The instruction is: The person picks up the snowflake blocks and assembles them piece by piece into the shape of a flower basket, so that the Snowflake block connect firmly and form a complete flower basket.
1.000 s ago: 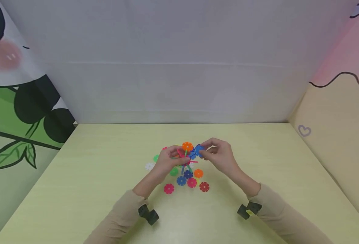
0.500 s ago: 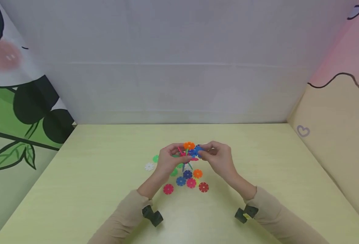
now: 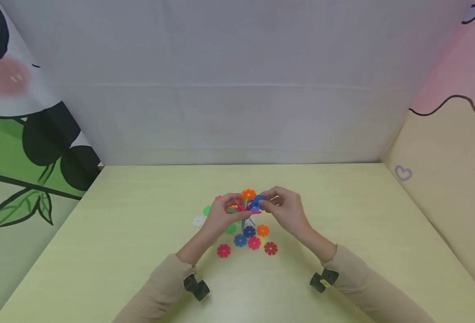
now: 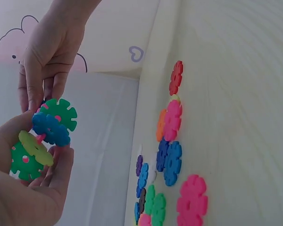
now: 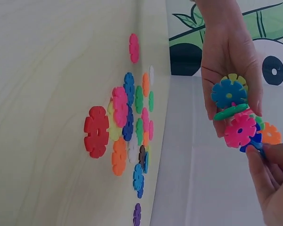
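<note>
Above the table, my left hand (image 3: 223, 217) grips a cluster of interlocked plastic snowflake discs. In the right wrist view, the cluster shows a pink disc (image 5: 240, 131), a blue disc (image 5: 228, 94) and an orange disc (image 5: 271, 133). Its green disc (image 4: 22, 162) and yellow disc (image 4: 36, 148) appear near the left fingers in the left wrist view. My right hand (image 3: 289, 213) pinches a blue snowflake disc (image 5: 256, 144) at the cluster's right side. Whether that disc is slotted in cannot be told; fingers partly cover it.
Loose snowflake discs lie below and behind the hands, among them a pink disc (image 3: 223, 250), a red disc (image 3: 270, 248), an orange disc (image 3: 263, 230) and a white disc (image 3: 198, 221). The pale table (image 3: 120, 251) meets a grey back wall (image 3: 237, 121) and patterned side panels.
My right hand has moved slightly left with the blue disc, which now overlaps the cluster more. The left hand keeps its grip and has shifted only slightly. Loose discs stay put.
</note>
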Available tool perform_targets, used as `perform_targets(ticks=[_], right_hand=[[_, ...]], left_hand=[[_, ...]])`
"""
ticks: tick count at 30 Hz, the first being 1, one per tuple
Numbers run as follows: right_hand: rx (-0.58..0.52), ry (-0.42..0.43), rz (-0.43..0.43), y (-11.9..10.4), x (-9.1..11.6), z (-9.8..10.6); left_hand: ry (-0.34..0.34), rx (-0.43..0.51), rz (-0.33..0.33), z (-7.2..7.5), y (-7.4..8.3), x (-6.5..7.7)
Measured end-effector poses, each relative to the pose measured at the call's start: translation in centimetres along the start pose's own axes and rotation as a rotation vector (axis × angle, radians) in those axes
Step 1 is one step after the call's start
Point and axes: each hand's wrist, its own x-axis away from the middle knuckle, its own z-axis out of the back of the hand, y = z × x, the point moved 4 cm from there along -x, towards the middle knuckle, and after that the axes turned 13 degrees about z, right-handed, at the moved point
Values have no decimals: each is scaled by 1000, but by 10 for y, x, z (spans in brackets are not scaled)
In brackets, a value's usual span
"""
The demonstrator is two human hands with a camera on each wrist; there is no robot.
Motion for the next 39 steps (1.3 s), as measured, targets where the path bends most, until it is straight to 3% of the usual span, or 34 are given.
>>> perform_targets(ticks=[4, 7, 13, 16, 19, 30, 37, 39], right_hand=[[-31, -64, -28, 8, 1, -3], [-33, -125, -61, 16, 1, -3], [95, -319, -164, 53, 7, -1], [180, -463, -182, 70, 16, -5], [192, -538, -190, 80, 23, -9], [307, -553, -205, 83, 28, -13], [307, -505, -163, 78, 29, -4], [253, -471, -157, 73, 29, 1]], left_hand=[[-52, 44, 40, -1, -10, -3], [-51, 71, 55, 2, -15, -7], [39, 87, 90, 13, -20, -10], [68, 67, 107, 17, -19, -9], [76, 62, 105, 20, -20, -8], [-4, 145, 88, 16, -21, -8], [-20, 194, 75, 8, -23, -11], [-12, 190, 72, 5, -23, -12]])
